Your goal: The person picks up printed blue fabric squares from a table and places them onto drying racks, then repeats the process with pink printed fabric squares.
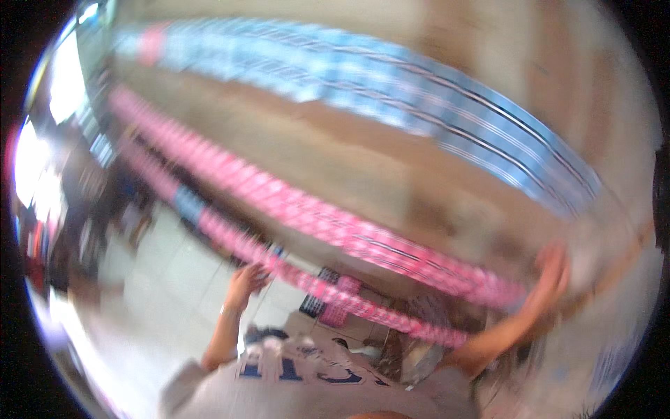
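A long strip of pink checked cloth (307,209) runs slantwise along the table, from the far left to the near right. A narrower pink checked strip (314,285) with a blue patch hangs along the near edge. My left hand (248,283) is at the lower side of that narrow strip, its fingers bent toward the cloth; blur hides whether they grip it. At the right end of the wider pink strip is my right hand (553,269), smeared by motion, so its fingers cannot be read. Farther back lies a wide strip of blue checked cloth (391,87) with dark and white stripes.
The brown tabletop (314,136) reaches away beneath the cloths. Below the near edge, black and pink checked pieces (333,300) show above the pale tiled floor (167,279). Blurred dark shapes and bright openings (66,77) stand at the left.
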A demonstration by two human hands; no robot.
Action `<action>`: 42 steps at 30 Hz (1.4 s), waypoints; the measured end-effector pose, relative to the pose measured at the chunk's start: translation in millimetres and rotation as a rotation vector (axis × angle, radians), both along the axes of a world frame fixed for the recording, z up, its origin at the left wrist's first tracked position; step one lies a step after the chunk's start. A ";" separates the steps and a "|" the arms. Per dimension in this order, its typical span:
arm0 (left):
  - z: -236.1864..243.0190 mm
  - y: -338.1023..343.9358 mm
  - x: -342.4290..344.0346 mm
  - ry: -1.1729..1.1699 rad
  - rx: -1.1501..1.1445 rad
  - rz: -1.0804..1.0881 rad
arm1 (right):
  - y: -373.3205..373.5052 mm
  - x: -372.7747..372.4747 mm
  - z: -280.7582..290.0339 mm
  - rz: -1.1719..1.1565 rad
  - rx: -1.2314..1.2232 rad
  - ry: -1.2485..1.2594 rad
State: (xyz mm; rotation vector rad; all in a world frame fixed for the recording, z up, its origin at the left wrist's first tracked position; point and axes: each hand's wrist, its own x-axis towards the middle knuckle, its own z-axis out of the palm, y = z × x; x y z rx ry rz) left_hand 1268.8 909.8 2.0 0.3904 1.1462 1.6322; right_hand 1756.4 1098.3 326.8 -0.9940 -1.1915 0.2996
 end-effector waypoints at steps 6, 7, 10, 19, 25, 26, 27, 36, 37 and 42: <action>-189.4 -131.8 -35.2 0.491 -0.785 0.078 | -71.5 -192.5 -207.4 0.920 -0.562 -0.428; -248.5 -186.1 -34.0 0.494 -0.904 0.115 | -87.1 -223.6 -239.4 1.060 -0.714 -0.295; -268.9 -305.5 6.5 -0.125 -1.121 0.555 | -122.8 -291.1 -277.7 1.313 -0.929 -0.264; -265.5 -393.5 44.4 -0.554 -1.125 0.749 | -72.4 -426.6 -278.5 1.232 -0.696 -0.734; -255.2 -389.1 -81.5 -0.090 -1.107 0.490 | -108.3 -575.9 -275.5 1.441 -0.719 -0.392; -253.1 -400.2 -104.2 -0.084 -1.051 0.561 | -121.5 -604.9 -277.2 1.496 -0.719 -0.420; -249.9 -411.5 -122.4 -0.077 -1.000 0.626 | -136.1 -629.9 -277.5 1.548 -0.725 -0.445; -227.2 -520.7 -203.9 -0.434 -0.837 1.183 | -280.3 -790.6 -280.9 1.763 -0.902 -0.326; -233.7 -529.4 -201.6 -0.465 -0.816 1.214 | -285.8 -803.0 -286.2 1.749 -0.917 -0.335; -269.7 -534.2 -173.4 -0.700 -0.918 1.171 | -299.3 -878.0 -310.6 1.676 -0.791 -0.496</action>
